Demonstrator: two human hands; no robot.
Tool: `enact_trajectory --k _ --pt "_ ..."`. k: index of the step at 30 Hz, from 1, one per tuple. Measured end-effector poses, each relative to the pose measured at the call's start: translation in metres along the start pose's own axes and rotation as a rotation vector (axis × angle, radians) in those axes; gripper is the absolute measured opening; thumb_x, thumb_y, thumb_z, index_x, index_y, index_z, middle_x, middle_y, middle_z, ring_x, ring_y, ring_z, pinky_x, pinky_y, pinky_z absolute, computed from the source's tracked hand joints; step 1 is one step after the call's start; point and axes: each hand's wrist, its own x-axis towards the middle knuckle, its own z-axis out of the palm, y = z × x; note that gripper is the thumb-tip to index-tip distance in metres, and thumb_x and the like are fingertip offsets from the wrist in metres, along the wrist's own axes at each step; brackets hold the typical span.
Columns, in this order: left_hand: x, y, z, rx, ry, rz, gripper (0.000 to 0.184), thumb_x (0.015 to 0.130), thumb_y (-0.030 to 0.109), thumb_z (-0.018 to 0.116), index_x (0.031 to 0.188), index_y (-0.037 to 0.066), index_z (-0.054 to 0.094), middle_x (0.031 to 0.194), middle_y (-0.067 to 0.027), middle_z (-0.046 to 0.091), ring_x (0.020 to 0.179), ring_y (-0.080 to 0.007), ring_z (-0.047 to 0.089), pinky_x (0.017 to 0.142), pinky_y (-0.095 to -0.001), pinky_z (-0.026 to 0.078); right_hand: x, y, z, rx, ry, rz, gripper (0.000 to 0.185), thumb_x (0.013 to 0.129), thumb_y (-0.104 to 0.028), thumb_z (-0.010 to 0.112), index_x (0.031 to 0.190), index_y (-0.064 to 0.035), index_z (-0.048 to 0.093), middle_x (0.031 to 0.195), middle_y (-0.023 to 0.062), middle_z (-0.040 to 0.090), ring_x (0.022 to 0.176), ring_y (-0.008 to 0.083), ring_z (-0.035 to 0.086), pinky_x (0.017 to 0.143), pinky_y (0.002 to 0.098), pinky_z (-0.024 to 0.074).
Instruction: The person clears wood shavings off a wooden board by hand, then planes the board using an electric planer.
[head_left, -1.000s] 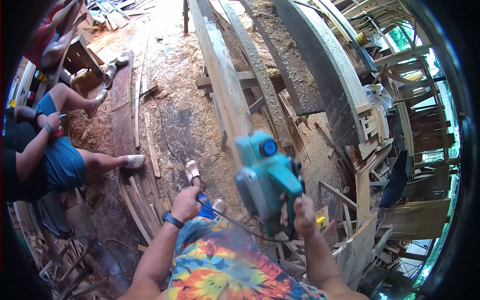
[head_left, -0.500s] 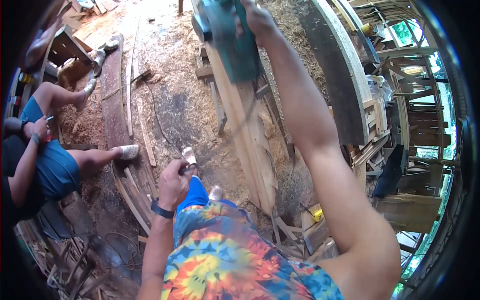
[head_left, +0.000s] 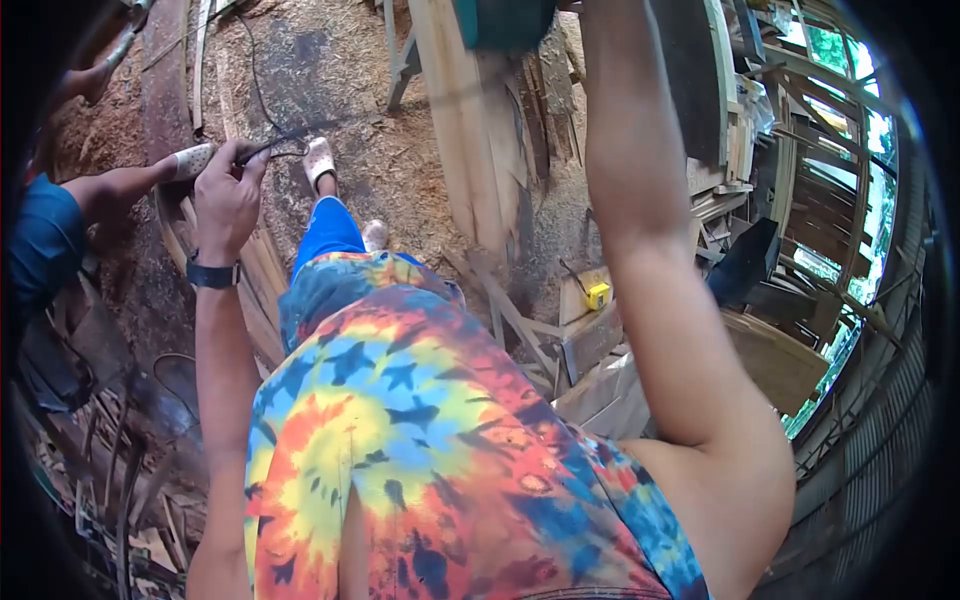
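Head view | left hand (head_left: 226, 200): fingers clamped on dark cord (head_left: 350, 122) | right forearm (head_left: 638, 160) crosses top edge, its fingers' state cannot be told | teal power tool (head_left: 505, 22) cut by top edge, overlapping plank (head_left: 455, 140) | shavings-strewn floor (head_left: 385, 180) separates plank's left edge from nearest shoe (head_left: 319, 160)

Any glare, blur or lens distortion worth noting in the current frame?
Head view: strong fisheye bending inside a black surround; daylight blows out through the slatted wall at right; head view again: the cord smears across the wooden board, while the small yellow object looks fairly crisp; the top edge crops the teal tool.
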Motion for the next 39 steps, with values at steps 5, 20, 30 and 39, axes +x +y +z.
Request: enact_trajectory --k 5,20,30,39 --pt "-0.034 0.008 0.026 0.077 -0.096 -0.014 0.02 0.094 0.021 0.068 0.099 0.002 0.07 0.08 -0.0133 0.069 0.069 -0.0186 0.064 0.065 -0.0337 0.049 -0.166 0.021 -0.016 0.079 0.044 0.077 0.065 0.101 -0.064 0.04 0.107 -0.001 0.056 0.059 0.0041 0.05 0.044 0.0156 0.049 0.051 0.0347 0.0478" --pt "-0.114 0.014 0.126 0.085 -0.5 0.362 0.013 0.079 0.01 0.065 0.088 0.001 0.062 0.081 -0.0174 0.064 0.081 -0.0359 0.064 0.073 -0.0443 0.051 -0.463 0.068 -0.031 0.11 0.221 0.333 0.091 0.083 -0.08 0.055 0.116 0.0049 0.053 0.06 0.0049 0.053 0.048 0.0143 0.052 0.049 0.0289 0.046" --pt "-0.058 0.017 0.087 0.14 -0.298 0.276 0.011 0.08 0.012 0.067 0.085 0.002 0.064 0.083 -0.0176 0.065 0.083 -0.0384 0.064 0.074 -0.047 0.051 -0.312 0.041 -0.036 0.092 0.096 0.221 0.079 0.094 -0.071 0.045 0.115 0.0047 0.053 0.059 0.0061 0.053 0.045 0.014 0.05 0.048 0.0299 0.0469" --pt "-0.008 0.022 0.06 0.089 -0.215 0.215 0.012 0.083 0.011 0.071 0.085 0.0 0.065 0.081 -0.0179 0.065 0.077 -0.0362 0.065 0.069 -0.0443 0.051 -0.073 0.001 -0.024 0.035 0.007 0.097 0.068 0.099 -0.064 0.045 0.103 0.0023 0.059 0.06 0.0071 0.055 0.045 0.0144 0.052 0.046 0.0313 0.0476"
